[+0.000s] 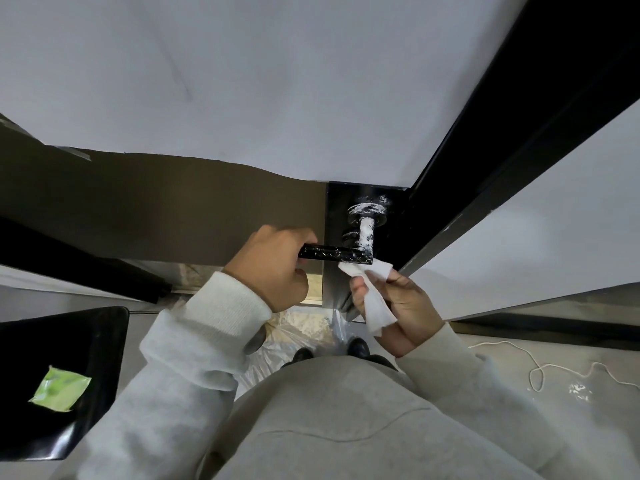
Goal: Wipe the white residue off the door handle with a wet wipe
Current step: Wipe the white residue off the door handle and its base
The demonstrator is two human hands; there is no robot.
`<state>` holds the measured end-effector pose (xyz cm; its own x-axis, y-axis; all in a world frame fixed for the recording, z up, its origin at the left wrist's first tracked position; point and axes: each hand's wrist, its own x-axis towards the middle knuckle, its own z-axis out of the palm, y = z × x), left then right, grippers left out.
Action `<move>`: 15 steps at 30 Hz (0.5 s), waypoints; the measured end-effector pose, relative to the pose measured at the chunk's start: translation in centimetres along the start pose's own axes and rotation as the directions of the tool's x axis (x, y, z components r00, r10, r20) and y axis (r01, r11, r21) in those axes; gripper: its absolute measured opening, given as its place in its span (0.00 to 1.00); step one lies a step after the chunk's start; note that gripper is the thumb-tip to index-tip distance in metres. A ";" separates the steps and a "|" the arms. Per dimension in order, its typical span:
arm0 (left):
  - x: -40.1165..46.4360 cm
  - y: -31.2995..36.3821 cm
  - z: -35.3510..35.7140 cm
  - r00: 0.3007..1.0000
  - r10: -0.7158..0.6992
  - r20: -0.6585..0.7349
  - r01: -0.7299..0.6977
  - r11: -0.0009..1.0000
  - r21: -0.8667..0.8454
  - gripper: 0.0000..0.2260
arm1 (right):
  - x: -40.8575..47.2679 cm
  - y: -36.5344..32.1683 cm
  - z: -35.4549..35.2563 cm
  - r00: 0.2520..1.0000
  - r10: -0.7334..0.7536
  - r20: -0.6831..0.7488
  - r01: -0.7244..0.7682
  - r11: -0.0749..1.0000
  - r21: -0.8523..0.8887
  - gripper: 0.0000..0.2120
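Grey sweatshirt (pixel 346 427) filled lower frame, black shoes (pixel 358 347) below on plastic sheeting (pixel 304 327). Green wet-wipe packet (pixel 60 389) lay on black seat (pixel 69 341) at left; white cord (pixel 540 368) trailed on floor at right. Left hand (pixel 273 268) curled round free end of black lever door handle (pixel 336 253). Right hand (pixel 401 306) pinched white wet wipe (pixel 374 299), its top edge touching lever's underside near neck. White residue (pixel 366 230) coated neck and round rose; lever streaked. Beyond, white door (pixel 277 81), black frame (pixel 519 133).
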<state>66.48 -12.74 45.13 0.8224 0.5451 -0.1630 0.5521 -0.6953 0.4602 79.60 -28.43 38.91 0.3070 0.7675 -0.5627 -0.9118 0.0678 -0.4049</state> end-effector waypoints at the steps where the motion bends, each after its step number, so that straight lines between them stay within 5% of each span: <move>1: 0.1 -0.1 0.1 1.000 0.006 -0.001 -0.006 1.000 0.002 0.16 | 0.0 -0.2 -0.2 0.999 -0.029 -0.020 0.028 0.999 -0.022 0.08; 15: 0.0 0.7 0.1 1.000 -0.017 0.007 0.016 0.996 0.088 0.14 | 3.6 1.0 1.5 0.991 -0.017 0.133 0.008 0.998 0.064 0.21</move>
<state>66.82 -13.26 45.38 0.8140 0.5535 -0.1764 0.5751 -0.7250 0.3790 79.37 -24.64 37.56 0.2831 0.8443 -0.4551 -0.9250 0.1148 -0.3623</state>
